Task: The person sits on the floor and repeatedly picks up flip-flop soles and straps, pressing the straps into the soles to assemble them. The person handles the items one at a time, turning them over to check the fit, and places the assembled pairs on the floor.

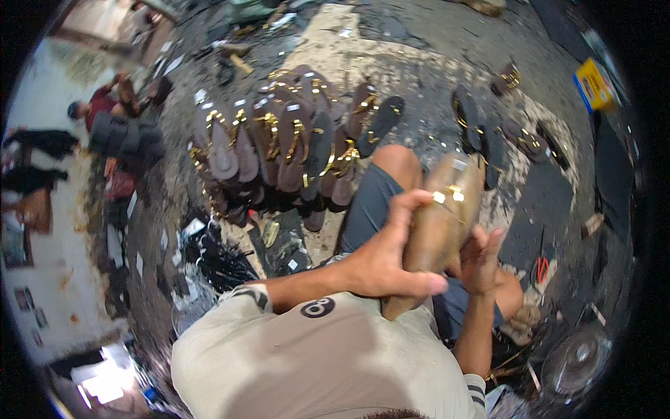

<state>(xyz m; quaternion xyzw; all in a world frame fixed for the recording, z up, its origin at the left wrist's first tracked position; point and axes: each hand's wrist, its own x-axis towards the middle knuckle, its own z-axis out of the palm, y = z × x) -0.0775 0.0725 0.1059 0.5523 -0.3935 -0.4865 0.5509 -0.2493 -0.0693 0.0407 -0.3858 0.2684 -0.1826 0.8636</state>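
Note:
A brown wooden shoe last (429, 244) is held tilted above my lap, its toe end pointing away from me. Gold straps (448, 195) cross its upper part, and a small white label shows near the toe. My left hand (387, 262) is closed around its left side, thumb lying across the near part. Against the right side rests my right hand (480, 262), its fingers bent and partly hidden behind the last. Beyond my knee, several dark brown sandals with gold straps (289, 143) stand crowded together on the floor.
More sandals (527, 140) lie at the right on dark sheet material (537, 209). Red-handled scissors (541, 269) sit beside my right knee. A yellow and blue box (593, 85) is at the far right. Scraps litter the floor; another person (105, 105) sits at far left.

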